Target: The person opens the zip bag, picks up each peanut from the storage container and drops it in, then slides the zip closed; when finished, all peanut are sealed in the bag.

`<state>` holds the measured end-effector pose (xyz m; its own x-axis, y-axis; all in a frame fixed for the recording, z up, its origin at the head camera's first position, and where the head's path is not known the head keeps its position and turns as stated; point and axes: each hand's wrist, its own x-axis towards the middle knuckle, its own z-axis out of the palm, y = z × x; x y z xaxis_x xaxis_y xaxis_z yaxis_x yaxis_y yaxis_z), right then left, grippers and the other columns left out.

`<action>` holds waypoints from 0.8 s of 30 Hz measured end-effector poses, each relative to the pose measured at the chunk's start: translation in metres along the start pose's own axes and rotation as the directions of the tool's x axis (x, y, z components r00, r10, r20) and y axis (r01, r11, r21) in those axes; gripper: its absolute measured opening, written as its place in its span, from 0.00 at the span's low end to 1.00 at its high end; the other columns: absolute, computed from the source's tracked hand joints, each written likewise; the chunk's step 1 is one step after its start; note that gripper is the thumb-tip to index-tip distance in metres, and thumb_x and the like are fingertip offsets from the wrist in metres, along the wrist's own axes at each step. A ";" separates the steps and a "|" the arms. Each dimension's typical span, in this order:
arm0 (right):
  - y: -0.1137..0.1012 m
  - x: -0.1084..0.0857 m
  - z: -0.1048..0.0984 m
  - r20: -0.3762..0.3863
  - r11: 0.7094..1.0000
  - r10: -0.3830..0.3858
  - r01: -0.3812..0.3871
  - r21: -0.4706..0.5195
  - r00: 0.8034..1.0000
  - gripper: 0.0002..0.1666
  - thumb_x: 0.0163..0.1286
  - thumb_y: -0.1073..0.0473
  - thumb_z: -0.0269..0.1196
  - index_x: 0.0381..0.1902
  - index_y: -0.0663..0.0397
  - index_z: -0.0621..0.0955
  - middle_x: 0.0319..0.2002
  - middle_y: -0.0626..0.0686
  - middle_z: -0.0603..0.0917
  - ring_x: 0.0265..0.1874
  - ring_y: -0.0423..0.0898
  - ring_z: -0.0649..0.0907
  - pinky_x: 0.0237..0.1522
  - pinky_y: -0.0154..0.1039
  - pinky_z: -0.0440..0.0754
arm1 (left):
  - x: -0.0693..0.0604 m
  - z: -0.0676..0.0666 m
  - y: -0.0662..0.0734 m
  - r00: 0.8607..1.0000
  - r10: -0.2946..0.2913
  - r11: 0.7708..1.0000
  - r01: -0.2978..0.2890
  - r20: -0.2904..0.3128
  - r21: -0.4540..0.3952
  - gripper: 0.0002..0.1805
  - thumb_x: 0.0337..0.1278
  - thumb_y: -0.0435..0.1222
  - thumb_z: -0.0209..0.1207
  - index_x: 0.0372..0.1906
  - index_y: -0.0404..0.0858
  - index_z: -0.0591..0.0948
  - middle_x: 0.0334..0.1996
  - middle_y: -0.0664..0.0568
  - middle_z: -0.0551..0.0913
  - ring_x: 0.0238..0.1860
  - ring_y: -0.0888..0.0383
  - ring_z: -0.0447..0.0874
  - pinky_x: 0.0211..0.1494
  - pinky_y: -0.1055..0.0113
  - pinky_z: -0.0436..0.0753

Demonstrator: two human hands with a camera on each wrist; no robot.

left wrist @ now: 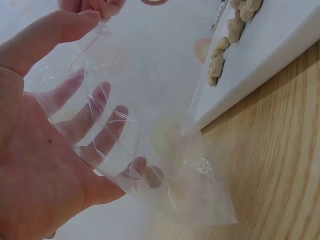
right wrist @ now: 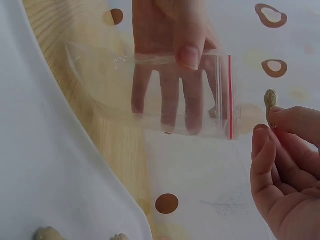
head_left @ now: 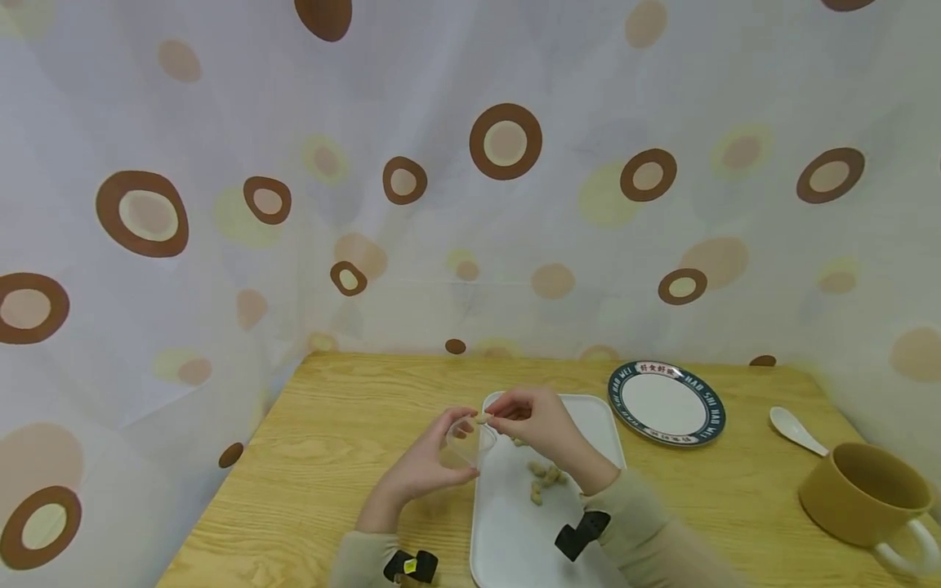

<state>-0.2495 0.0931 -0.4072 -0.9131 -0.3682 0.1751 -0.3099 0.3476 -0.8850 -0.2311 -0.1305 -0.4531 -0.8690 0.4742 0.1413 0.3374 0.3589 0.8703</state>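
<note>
My left hand (head_left: 419, 469) holds a clear zip bag (right wrist: 105, 85) with a red strip along its mouth. The thumb lies on the near side of the bag and the fingers show through the plastic behind it. At the mouth end, my right hand (head_left: 540, 429) pinches a single peanut (right wrist: 271, 102) between thumb and fingertips, just apart from the bag in the right wrist view. Several more peanuts (head_left: 547, 474) lie on the white tray (head_left: 507, 535) below my right forearm. I see no peanut inside the bag.
A white plate (head_left: 665, 404) with a dark patterned rim sits beyond the tray on the right. Farther right are a white spoon (head_left: 797, 429) and a mustard-coloured mug (head_left: 845, 498). The wooden table (head_left: 294, 482) extends left of the tray, and a patterned curtain hangs behind.
</note>
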 end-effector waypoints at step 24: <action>0.002 0.000 -0.008 0.000 0.995 0.071 -0.070 -0.073 0.997 0.08 0.66 0.60 0.67 0.42 0.55 0.87 0.34 0.52 0.87 0.32 0.41 0.84 0.34 0.36 0.82 | 0.001 0.002 0.002 1.000 -0.009 1.000 0.009 0.008 0.022 0.40 0.52 0.34 0.68 0.70 0.44 0.64 0.60 0.38 0.73 0.63 0.45 0.70 0.65 0.37 0.67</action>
<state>-0.2523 0.1005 -0.4055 -0.9326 -0.3430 0.1119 -0.2632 0.4346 -0.8613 -0.2309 -0.1276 -0.4520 -0.8691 0.4772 0.1299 0.3378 0.3808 0.8608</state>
